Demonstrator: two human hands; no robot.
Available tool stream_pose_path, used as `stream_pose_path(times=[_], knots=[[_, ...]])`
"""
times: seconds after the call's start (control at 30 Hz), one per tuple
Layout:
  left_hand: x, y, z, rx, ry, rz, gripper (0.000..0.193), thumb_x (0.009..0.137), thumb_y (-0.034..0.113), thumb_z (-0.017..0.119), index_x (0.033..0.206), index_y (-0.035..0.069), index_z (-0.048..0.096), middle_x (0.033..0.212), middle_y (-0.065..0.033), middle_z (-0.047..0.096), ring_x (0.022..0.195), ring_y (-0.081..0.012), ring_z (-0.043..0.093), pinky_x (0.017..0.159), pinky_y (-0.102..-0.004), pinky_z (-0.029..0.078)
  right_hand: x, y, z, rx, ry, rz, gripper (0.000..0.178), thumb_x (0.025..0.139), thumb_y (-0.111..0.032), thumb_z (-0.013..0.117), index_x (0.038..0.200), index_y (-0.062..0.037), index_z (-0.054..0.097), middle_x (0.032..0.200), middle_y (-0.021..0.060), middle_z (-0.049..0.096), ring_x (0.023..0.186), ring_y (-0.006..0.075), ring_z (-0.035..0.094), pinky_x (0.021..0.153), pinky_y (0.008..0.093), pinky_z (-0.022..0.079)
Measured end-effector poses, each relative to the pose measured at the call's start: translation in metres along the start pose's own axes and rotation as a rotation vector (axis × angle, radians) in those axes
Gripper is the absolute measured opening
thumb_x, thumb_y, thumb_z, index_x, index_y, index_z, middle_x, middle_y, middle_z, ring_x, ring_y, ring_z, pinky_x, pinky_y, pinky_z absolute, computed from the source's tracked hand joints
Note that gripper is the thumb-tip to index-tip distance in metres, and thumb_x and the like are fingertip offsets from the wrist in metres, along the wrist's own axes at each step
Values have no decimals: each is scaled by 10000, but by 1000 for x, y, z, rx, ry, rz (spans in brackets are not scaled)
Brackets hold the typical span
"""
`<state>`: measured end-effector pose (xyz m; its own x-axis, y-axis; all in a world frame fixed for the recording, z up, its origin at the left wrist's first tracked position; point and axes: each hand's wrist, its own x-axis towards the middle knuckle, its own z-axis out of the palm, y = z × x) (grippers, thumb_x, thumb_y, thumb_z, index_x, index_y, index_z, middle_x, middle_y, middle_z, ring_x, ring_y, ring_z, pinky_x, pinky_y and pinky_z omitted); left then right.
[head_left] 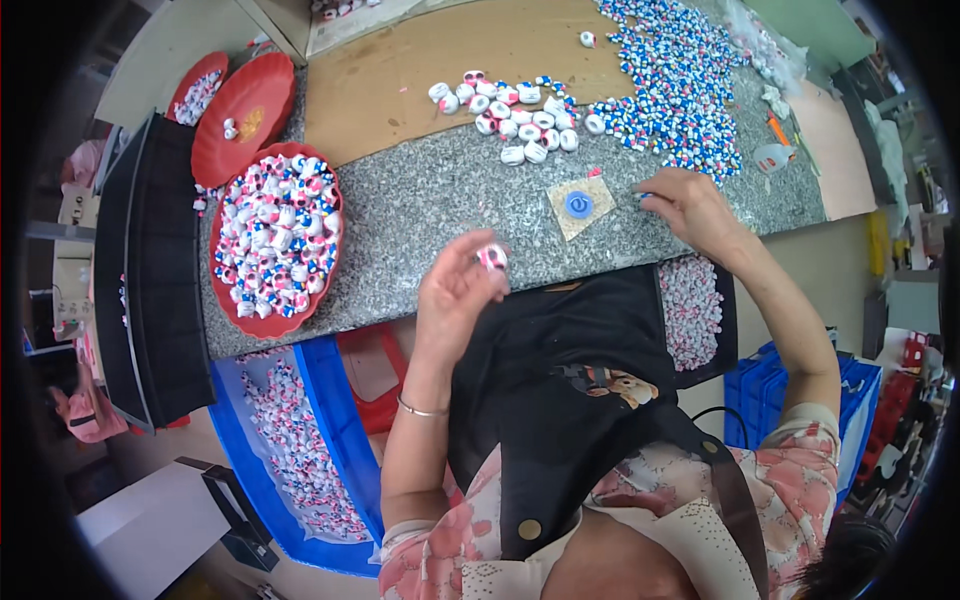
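Between the clamped thumb and fingers of your left hand (453,292), a white-and-pink piece (492,257); your right hand (697,212) pinches a small blue piece (643,196).

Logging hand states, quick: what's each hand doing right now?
Left hand: closed, holding a small pink-and-white piece in its fingers.
Right hand: fingertips together, apparently pinching a tiny blue piece.

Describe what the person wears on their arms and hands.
The left hand and right hand are gloveless. A thin silver-coloured bangle circles the left wrist; none shows on the right. Short, pale sleeves with a pink floral print leave the forearms bare.
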<state>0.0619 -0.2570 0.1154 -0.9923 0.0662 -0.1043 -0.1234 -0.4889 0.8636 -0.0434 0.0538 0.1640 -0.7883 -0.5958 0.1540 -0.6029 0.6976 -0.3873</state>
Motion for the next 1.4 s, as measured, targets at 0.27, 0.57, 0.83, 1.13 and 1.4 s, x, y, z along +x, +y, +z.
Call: stream_pose_path(times=[0.27, 0.57, 0.83, 1.13, 1.4], knots=[[-11, 3, 13, -319, -97, -39, 312, 910, -11, 600, 1221, 0, 581, 1199, -129, 615, 964, -153, 623, 857, -282, 507, 42, -46, 16, -7, -81, -232, 125, 787, -10, 620, 911, 0, 638, 806, 153, 583, 761, 356, 614, 657, 445, 491], [0, 2, 14, -181, -76, -9, 346, 884, -60, 611, 1223, -11, 558, 1147, -103, 627, 988, -142, 626, 881, -276, 513, 53, -44, 20, -127, -158, -349, 72, 742, -4, 587, 807, 1, 557, 763, 146, 537, 722, 352, 593, 625, 450, 473], [22, -24, 38, 177, 1, 119, 339, 855, -94, 637, 1184, -46, 572, 1065, -61, 570, 999, -143, 631, 873, -245, 532, 47, -42, 20, -81, -59, -355, 103, 745, 13, 601, 848, 9, 600, 768, 149, 556, 723, 353, 596, 629, 428, 484], [30, -41, 53, 595, 69, 439, 343, 787, -77, 707, 1114, -12, 627, 1039, -105, 616, 861, -153, 653, 738, -250, 565, 22, -59, 19, 1075, -60, 416, 165, 894, -94, 672, 1011, 22, 672, 830, 11, 664, 758, 41, 597, 661, 215, 494], [28, -15, 55, 513, -236, 277, 314, 851, -33, 653, 1163, -11, 646, 985, -102, 652, 739, -129, 630, 661, -243, 526, 6, -58, 7, 574, 16, -99, 132, 838, -36, 697, 967, -11, 691, 794, 70, 673, 698, 163, 650, 626, 281, 501]])
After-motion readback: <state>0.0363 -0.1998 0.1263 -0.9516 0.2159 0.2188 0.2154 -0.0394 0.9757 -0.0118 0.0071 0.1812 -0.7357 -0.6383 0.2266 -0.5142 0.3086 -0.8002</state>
